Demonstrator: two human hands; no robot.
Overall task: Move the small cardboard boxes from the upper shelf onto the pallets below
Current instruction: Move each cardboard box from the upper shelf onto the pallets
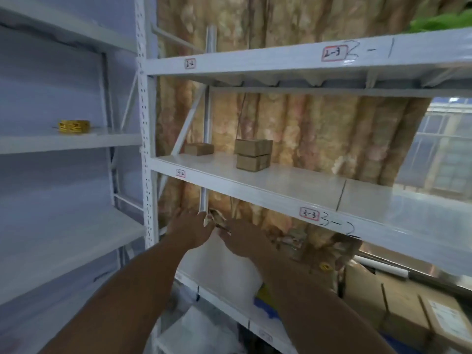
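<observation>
White board (224, 264) sits just under both hands, below the mid shelf (293, 180). L hand (190, 231): fingers stretched fwd, roughly straight, not curled on anything I can make out. R hand (245, 241): fingers curled over a crumpled scrap (217, 221) btwn the two hands; gripping or just touching, can't tell, too blurred. Neither hand has a box.

Boxes are up and back on the mid shelf, well apart from the hands. Single box (199, 148) is at approx 12 o'clock from L hand, lying flat near the rear. Stack of two boxes (253, 154) is at 12 o'clock from R hand, long sides running along the shelf, 9-to-3.

Judgement: L is nearer the single, R nearer the stack. Both must come out from under the shelf lip, then up and over it. Pallets not clearly seen.
</observation>
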